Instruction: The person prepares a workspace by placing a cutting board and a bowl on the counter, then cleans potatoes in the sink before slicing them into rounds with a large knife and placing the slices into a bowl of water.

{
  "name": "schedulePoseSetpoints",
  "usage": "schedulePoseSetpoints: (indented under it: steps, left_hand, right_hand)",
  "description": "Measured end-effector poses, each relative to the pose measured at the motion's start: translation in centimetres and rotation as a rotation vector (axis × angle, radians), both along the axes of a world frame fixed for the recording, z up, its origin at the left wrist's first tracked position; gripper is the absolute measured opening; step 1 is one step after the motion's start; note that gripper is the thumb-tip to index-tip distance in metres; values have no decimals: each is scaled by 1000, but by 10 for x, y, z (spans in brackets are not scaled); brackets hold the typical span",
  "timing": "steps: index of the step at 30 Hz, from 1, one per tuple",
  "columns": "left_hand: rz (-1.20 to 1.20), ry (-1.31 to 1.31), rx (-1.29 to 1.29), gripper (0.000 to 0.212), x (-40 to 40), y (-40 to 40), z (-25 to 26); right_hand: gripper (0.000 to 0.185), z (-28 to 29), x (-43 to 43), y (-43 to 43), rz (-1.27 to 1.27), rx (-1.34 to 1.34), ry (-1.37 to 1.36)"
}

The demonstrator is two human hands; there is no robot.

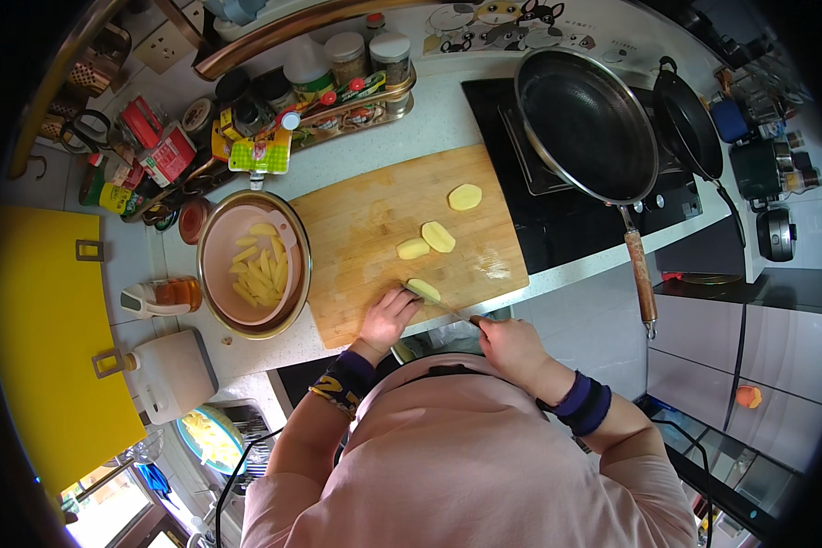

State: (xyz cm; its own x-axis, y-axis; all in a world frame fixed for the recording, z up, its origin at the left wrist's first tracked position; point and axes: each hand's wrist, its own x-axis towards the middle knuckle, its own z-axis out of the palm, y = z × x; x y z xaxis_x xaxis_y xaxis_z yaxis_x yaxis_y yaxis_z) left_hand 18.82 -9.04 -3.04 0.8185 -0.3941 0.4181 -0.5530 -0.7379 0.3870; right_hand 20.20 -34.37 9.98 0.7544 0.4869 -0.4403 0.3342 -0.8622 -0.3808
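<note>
My right hand (510, 346) grips the handle of a kitchen knife (452, 312), whose blade reaches left to a potato piece (423, 289) near the front edge of a wooden cutting board (356, 233). At the blade's far end is my left hand (385, 318), its fingers bent on the board; whether they hold some potato is hidden. Behind the knife lie two touching potato pieces (439, 236), and one more slice (465, 197) sits farther back. Left of the board, a pink plastic colander (217, 264) with cut potato sticks (264, 270) rests in a metal bowl (204, 301).
A large frying pan (586, 123) stands on the black cooktop (548, 240) at right, its handle past the counter edge. Seasoning jars (346, 58) fill a rack behind the board. An oil jug (164, 296) and a white plastic canister (175, 377) are at left.
</note>
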Motion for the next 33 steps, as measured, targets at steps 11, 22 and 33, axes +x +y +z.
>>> schedulePoseSetpoints:
  steps: [11,22,33]
  left_hand:
    - [-21,26,-12,28,0,1,-1]
    - [68,14,-35,22,8,-5,16]
    - [647,38,-641,22,35,81,94]
  right_hand:
    - [19,-22,6,17,-45,52,32]
    - [14,-37,18,-1,-146,191,-112]
    - [55,5,66,34,211,255,-556]
